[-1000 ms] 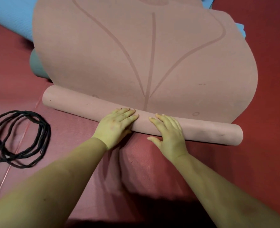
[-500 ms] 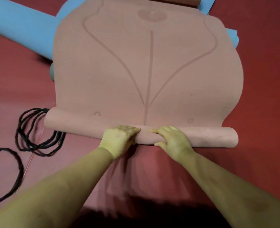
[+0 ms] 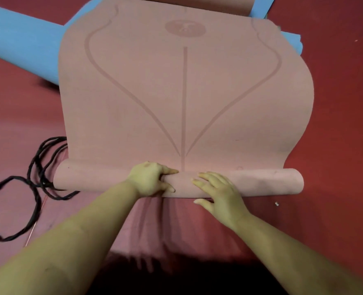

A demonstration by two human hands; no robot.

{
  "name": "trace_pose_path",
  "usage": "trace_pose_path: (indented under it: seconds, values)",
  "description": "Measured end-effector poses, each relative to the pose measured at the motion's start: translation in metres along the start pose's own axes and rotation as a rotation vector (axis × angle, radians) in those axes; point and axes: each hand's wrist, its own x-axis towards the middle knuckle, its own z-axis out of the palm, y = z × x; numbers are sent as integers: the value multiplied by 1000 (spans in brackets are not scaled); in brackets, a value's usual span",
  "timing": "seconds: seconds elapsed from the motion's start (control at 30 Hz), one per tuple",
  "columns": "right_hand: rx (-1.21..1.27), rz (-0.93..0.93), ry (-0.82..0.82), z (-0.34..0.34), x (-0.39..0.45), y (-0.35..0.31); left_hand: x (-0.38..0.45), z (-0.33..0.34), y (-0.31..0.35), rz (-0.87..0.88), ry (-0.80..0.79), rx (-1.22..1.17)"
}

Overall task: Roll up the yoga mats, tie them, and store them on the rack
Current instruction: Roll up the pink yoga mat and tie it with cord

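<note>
while the black cords (image 3: pixel 33 184) lie looped on the red floor (image 3: pixel 342 124) at far left, untouched, tying looks a step not yet reached. next along, a blue mat (image 3: pixel 20 45) lies at upper left, running under the pink mat (image 3: pixel 184 99), and whether it's rolled or flat i can't tell.

on to the action: the pink mat lies spread across the middle of the floor, and only its near edge is wound into a slim roll (image 3: pixel 261 182); most of its length is flat, so by my reckoning the rolling is barely begun. the left hand (image 3: pixel 149 179) grips the roll near its middle, fingers curled over the top, thumb tucked against the near side. just right of it, the right hand (image 3: pixel 216 190) rests on the roll with fingers fairly straight and spread, pressing down, clasping nothing.

at the far top, the edge of another pink mat (image 3: pixel 197 4) shows.

containers? none visible, and no rack either, so storing is all left to do.
</note>
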Motion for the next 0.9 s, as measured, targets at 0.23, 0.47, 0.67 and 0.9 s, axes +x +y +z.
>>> trace_pose_path:
  seconds: [0.23, 0.47, 0.67, 0.9]
  values:
    - [216, 170, -25, 5, 22, 3, -21, 33, -4, 285, 419, 10]
    - [181, 187, -36, -1, 40, 10, -11, 73, -3, 269, 545, -46]
    - [39, 67, 138, 25, 15, 5, 4, 53, -9, 245, 461, -87]
    - [218, 150, -24, 5, 61, 24, 18, 33, -11, 295, 446, 192]
